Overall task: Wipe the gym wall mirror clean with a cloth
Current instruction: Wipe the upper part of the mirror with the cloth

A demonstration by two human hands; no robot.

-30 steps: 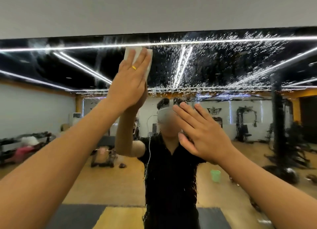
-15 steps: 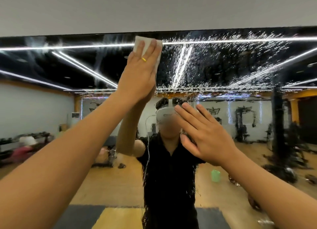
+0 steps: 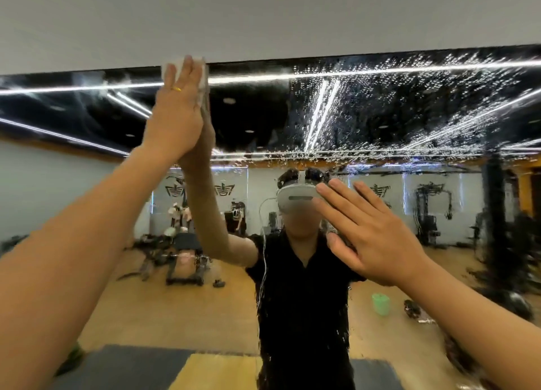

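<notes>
The wall mirror (image 3: 395, 120) fills the view below a white wall band, and water droplets speckle its upper right part. My left hand (image 3: 178, 111), fingers straight and a gold ring on one, presses a white cloth (image 3: 202, 76) flat against the glass at the mirror's top edge. Most of the cloth is hidden behind the hand. My right hand (image 3: 369, 231) rests flat on the glass lower down at the centre right, fingers spread, holding nothing.
The white wall (image 3: 263, 18) runs just above the mirror's top edge. The reflection shows a person in black, gym machines (image 3: 430, 214), a weight bench (image 3: 184, 255), a green bucket (image 3: 381, 303) on the wooden floor, and floor mats.
My left hand has slid the cloth upward along the glass, from below the top edge up to it. My right hand stays in about the same place on the mirror.
</notes>
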